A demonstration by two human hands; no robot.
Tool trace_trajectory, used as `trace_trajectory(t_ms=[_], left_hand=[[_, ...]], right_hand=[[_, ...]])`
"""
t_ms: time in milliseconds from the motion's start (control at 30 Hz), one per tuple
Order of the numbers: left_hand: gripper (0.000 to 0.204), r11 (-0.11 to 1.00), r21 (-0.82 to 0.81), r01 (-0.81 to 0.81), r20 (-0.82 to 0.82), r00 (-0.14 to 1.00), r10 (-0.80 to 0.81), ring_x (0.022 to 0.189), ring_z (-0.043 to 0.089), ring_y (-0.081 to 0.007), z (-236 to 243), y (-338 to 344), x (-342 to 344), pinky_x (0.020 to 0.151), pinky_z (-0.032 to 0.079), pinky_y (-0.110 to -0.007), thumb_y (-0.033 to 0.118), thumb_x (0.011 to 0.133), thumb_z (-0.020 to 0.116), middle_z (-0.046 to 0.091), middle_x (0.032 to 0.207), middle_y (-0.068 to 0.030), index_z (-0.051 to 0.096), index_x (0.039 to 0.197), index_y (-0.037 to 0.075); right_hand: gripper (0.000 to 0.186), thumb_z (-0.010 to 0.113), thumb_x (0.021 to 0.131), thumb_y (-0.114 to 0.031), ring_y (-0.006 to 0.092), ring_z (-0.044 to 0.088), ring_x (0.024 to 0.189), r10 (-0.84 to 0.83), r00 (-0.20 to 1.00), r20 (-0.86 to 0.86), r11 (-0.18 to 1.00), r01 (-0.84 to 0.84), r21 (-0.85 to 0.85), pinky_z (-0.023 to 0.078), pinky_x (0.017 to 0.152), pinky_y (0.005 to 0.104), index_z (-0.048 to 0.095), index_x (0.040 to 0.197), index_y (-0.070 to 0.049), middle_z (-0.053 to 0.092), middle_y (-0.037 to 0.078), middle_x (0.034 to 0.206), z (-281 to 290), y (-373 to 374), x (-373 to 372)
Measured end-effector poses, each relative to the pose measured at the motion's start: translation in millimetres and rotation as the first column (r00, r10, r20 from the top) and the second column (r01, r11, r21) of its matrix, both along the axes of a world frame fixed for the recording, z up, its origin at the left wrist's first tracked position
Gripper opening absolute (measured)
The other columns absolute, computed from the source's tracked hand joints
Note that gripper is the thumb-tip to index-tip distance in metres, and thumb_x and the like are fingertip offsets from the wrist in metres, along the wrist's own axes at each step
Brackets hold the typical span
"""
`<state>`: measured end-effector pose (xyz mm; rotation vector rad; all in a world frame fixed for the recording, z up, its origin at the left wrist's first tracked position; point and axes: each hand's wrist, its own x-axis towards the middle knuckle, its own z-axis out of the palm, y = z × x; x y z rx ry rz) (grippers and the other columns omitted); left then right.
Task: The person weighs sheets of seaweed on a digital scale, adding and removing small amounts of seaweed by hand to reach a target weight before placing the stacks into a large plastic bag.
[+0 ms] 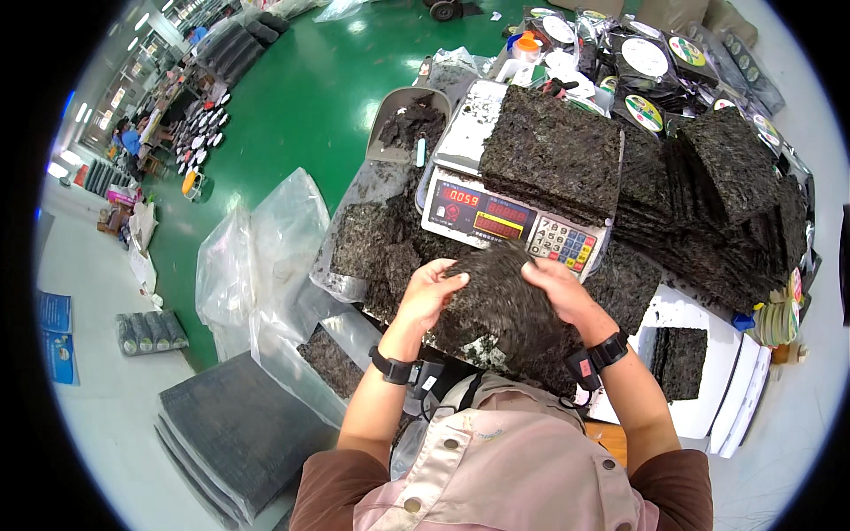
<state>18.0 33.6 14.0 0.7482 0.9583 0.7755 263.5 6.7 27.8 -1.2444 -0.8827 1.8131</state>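
Observation:
Between my two hands I hold a dark seaweed sheet (496, 296), smeared by motion. My left hand (428, 292) pinches its left edge, thumb on top. On the other side my right hand (561, 285) is closed on its upper right edge. Just beyond stands a digital scale (453, 232) with a lit red display and a keypad. A stack of seaweed sheets (553, 150) lies on the scale's top, covering part of it. Under and left of my hands are more seaweed sheets (363, 243), some in a clear plastic bag (341, 281).
Tall seaweed stacks (726, 177) stand at right, with labelled black packages (642, 57) behind. A grey dustpan (382, 111) holds dark scraps. Clear plastic sheeting (266, 239) hangs at left above grey stacked slabs (239, 434). A small seaweed stack (680, 363) rests on a white surface at right.

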Motion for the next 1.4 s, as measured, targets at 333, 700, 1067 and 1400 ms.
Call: trace_trajectory(t_ms=[333,700,1067,1400], left_hand=[[0.018,0.805,0.478,-0.351,-0.194,0.852,0.486,0.061,0.054,-0.0067,29,-15,-11,0.052,0.041,-0.020,0.007,0.079,0.066,0.061,0.077,0.0010,0.058,0.095,0.008],[0.025,0.168,0.687,0.707,-0.723,0.687,0.065,0.090,0.059,-0.0185,101,-33,48,0.101,0.029,-0.048,0.031,0.067,0.074,0.066,0.088,-0.0012,0.067,0.083,0.013],[0.066,0.242,0.784,0.571,-0.618,0.682,0.392,0.118,0.046,-0.0335,114,106,77,0.097,0.039,-0.038,0.016,0.064,0.078,0.046,0.131,-0.0175,0.050,0.123,0.007],[0.038,0.374,0.851,0.368,-0.487,0.820,0.301,0.114,0.053,-0.0249,95,122,91,0.095,0.041,-0.032,0.008,0.077,0.067,0.055,0.123,-0.0130,0.060,0.114,0.008]], right_hand=[[0.011,0.056,0.087,-0.015,0.0079,0.057,0.066,-0.270,0.915,0.300,0.947,0.195,0.257,0.045,0.054,0.0199,0.060,0.089,-0.004,0.064,0.003,0.079,2,-27,27],[0.012,0.065,0.082,-0.013,0.0033,0.041,0.048,-0.043,0.994,0.103,0.994,0.032,0.106,0.029,0.042,0.0198,0.058,0.085,-0.004,0.051,-0.005,0.063,36,-35,30],[0.015,0.067,0.079,-0.014,0.0032,0.038,0.048,-0.228,0.973,-0.026,0.974,0.228,-0.005,0.028,0.043,0.0198,0.055,0.074,-0.009,0.047,-0.006,0.062,42,-49,80],[0.015,0.069,0.080,-0.014,0.0016,0.042,0.057,-0.063,0.974,0.216,0.953,-0.006,0.304,0.034,0.048,0.0209,0.059,0.087,-0.004,0.048,-0.007,0.064,18,-52,98]])
